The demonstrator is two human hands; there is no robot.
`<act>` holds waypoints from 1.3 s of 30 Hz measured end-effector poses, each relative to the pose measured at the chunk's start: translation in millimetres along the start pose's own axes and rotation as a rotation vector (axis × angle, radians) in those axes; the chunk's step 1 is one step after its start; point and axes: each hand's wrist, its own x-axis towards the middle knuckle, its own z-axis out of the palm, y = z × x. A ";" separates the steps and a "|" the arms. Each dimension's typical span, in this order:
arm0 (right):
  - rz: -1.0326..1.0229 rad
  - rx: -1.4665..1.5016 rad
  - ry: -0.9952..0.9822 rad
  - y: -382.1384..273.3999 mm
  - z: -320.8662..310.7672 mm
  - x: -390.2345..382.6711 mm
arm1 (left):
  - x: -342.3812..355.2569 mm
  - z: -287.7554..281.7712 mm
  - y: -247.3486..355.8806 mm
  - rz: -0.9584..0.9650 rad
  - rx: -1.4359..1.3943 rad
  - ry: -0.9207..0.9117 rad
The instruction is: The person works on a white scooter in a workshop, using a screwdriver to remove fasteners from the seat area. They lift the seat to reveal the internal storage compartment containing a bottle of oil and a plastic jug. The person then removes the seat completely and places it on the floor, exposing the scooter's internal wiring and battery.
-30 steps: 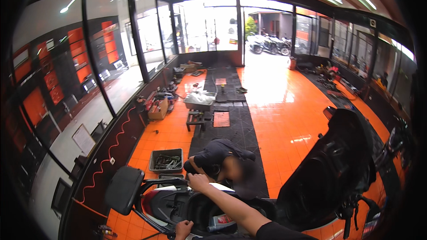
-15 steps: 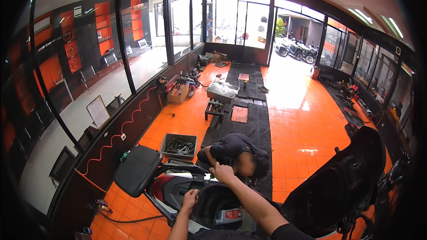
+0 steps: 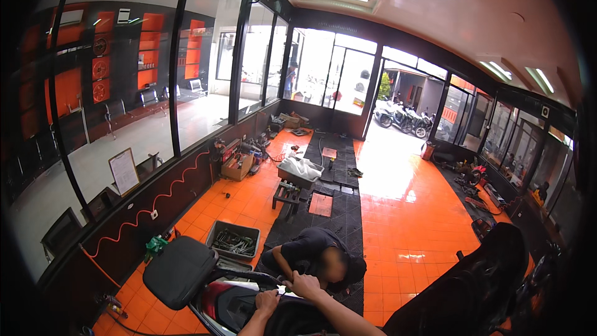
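A scooter (image 3: 224, 305) stands below me, with a black padded backrest (image 3: 174, 270) on its rear rail and its seat (image 3: 466, 286) raised at the right. My right hand (image 3: 305, 286) reaches across to the rear bodywork and rail, fingers curled on a small thing that I cannot make out. Just left of and below it, my left hand (image 3: 266, 300) is closed at the bodywork, its hold hidden. A co-worker in a dark top (image 3: 301, 249) crouches bent low just beyond the scooter, head near my right hand.
Behind are a grey bin of tools (image 3: 233, 228), a low black stand (image 3: 283, 202), a tray with white cloth (image 3: 285, 175) and black floor mats (image 3: 336, 230) on orange tiles (image 3: 404, 249). A red coiled hose (image 3: 124, 231) runs along the left wall. Parked motorbikes (image 3: 401, 121) show through the doorway.
My left hand has moved up from the bottom of the picture to close beside my right hand. The view has tilted upward, so more ceiling shows and the underseat space is mostly out of sight.
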 end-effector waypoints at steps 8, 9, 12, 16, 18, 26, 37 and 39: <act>-0.051 0.055 0.022 -8.1 -15.6 -4.7 | 10.3 8.3 -2.9 0.162 0.216 0.016; -0.109 0.060 0.078 -1.0 -10.8 -1.1 | 12.3 9.8 -3.7 0.218 0.253 0.043; -0.368 0.086 0.263 14.2 2.6 -3.7 | 13.9 12.8 0.3 0.354 0.315 0.047; -0.107 0.063 0.065 4.9 -6.4 -5.7 | 14.7 4.7 3.6 0.355 0.328 -0.013; -0.033 0.079 -0.031 8.2 -2.7 11.7 | 16.6 1.3 0.1 0.367 0.316 -0.024; -0.092 0.117 0.288 18.0 13.7 5.3 | 16.9 5.3 6.9 0.360 0.275 0.054; -0.178 0.186 0.209 27.2 21.6 9.1 | 21.6 18.2 6.7 0.316 0.307 0.070; -0.248 0.134 0.338 31.9 32.1 5.5 | 19.5 17.0 5.9 0.328 0.278 0.084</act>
